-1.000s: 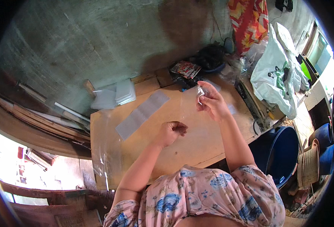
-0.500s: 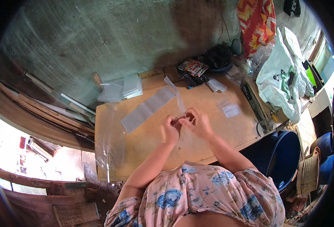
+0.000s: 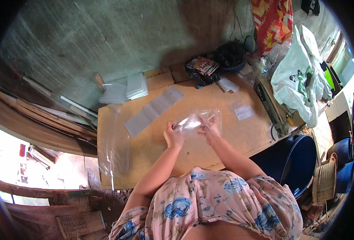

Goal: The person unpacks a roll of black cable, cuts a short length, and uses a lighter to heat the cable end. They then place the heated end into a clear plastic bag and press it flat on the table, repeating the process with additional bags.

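A clear, glossy plastic bag [image 3: 191, 122] is stretched between my hands above the middle of the wooden table. My left hand [image 3: 172, 136] pinches its left end. At the other end, my right hand [image 3: 210, 127] grips the film, which overlaps its fingers; whether they are inside the bag or behind it I cannot tell. Beyond my left hand, a long frosted plastic strip [image 3: 154, 111] lies slantwise on the table. A small translucent packet [image 3: 244, 112] rests to the right of my right hand.
The wooden tabletop [image 3: 193, 160] has clear plastic sheets [image 3: 113, 148] along its left edge. White stacked sheets [image 3: 137, 85] stand at the back, with a black bag [image 3: 201, 74] further right. A blue barrel [image 3: 301, 166] stands beside the table; a pale plastic bag [image 3: 291, 88] hangs at right.
My hands have moved apart, and the plastic that was bunched between my fingers is now spread out between them. The narrow strip reaching toward the table's back has left that spot.
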Demonstrator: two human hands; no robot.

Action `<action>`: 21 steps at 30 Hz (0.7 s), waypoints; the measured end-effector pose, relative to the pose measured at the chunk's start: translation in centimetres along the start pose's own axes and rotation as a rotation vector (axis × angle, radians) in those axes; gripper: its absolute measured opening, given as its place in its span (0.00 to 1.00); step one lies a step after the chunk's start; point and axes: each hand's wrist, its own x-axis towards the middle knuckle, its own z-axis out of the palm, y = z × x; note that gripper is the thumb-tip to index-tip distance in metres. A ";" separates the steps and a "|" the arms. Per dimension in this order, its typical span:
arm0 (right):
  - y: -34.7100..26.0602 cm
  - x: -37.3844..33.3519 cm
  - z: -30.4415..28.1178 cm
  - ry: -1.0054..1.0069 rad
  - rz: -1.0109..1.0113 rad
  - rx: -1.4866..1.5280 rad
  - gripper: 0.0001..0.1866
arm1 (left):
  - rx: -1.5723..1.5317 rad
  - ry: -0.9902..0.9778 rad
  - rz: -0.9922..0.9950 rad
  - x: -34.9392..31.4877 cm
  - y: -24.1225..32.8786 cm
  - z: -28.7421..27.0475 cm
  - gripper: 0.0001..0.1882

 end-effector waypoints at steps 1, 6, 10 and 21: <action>0.6 0.1 0.3 0.027 -0.005 0.025 0.25 | -0.018 0.002 0.018 -0.4 -0.1 0.3 0.10; 2.1 0.5 1.5 0.059 -0.261 0.185 0.26 | -0.389 -0.062 -0.190 -2.9 2.1 1.5 0.11; 2.7 1.2 1.0 0.069 -0.725 -0.044 0.23 | -0.445 -0.353 -0.577 -3.2 2.1 0.7 0.09; 2.3 3.7 -2.1 0.017 -0.489 0.045 0.15 | -0.754 -0.055 -0.718 -0.8 1.8 0.6 0.06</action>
